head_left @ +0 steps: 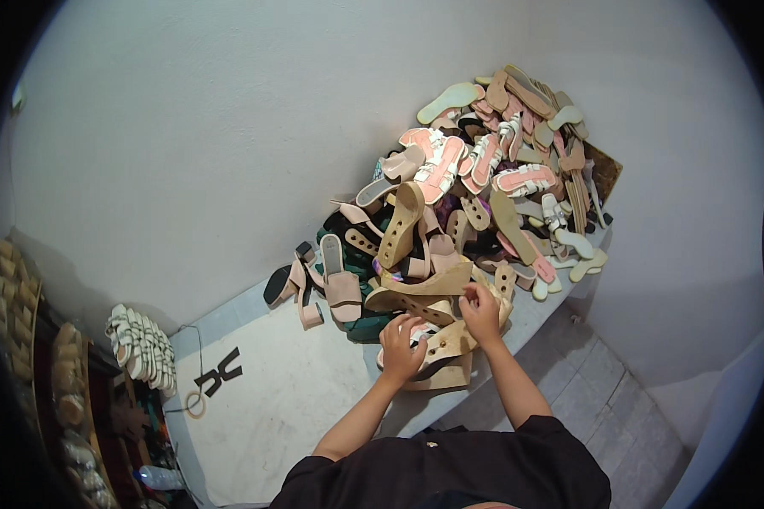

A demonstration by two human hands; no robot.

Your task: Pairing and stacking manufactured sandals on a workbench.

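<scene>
A tan wedge sole (452, 342) with round holes lies across the front of the shoe pile, at the table's near edge. My left hand (403, 346) is closed over its left end, with the fingers bent and something white and pink just beside them. My right hand (481, 314) is above the sole's right part, its fingers drawn together; what they hold, if anything, is hidden. Another tan wedge sole (412, 304) lies just beyond both hands. Below the left hand, a tan block-like piece (440, 376) rests near the edge.
A high heap of soles and sandals (484, 170) fills the table's right side against the wall. Pink slides (343, 293) lie at its left. On the pale tabletop (272, 407) are black cut pieces (218, 371) and a tape ring (196, 405). White sandals (141, 348) stand on the left shelves.
</scene>
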